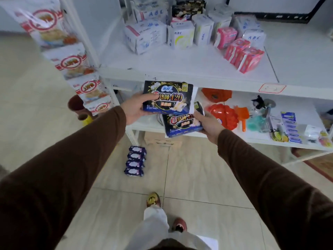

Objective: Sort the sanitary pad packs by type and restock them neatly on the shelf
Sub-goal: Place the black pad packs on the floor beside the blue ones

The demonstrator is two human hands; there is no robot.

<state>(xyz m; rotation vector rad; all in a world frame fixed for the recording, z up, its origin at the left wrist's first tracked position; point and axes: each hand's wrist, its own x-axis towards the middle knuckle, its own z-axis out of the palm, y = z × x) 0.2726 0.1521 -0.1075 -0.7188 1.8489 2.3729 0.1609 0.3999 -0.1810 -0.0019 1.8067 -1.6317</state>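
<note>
Fingers (153, 97) of left hand (137, 107) curled round a dark blue pad pack (168, 97), thumb across its printed face, held in the air just below the front edge of the white shelf (180, 74). Right hand (209, 123) gripping a second dark pack (182, 123) at 4 o'clock from the first, its top edge tucked behind the upper pack, print partly hidden. At 12 o'clock on the shelf top: white packs (147, 37) standing in loose rows, lettering mostly blurred; pink packs (241, 53) toward 1 o'clock. Lower shelf: red plastic items (223, 114), hard to make out. On the floor at 6 o'clock from the held packs, four purple packs (136, 161) in a row. Snack bags (72, 64) hanging at 10 o'clock, cut off at the top.
</note>
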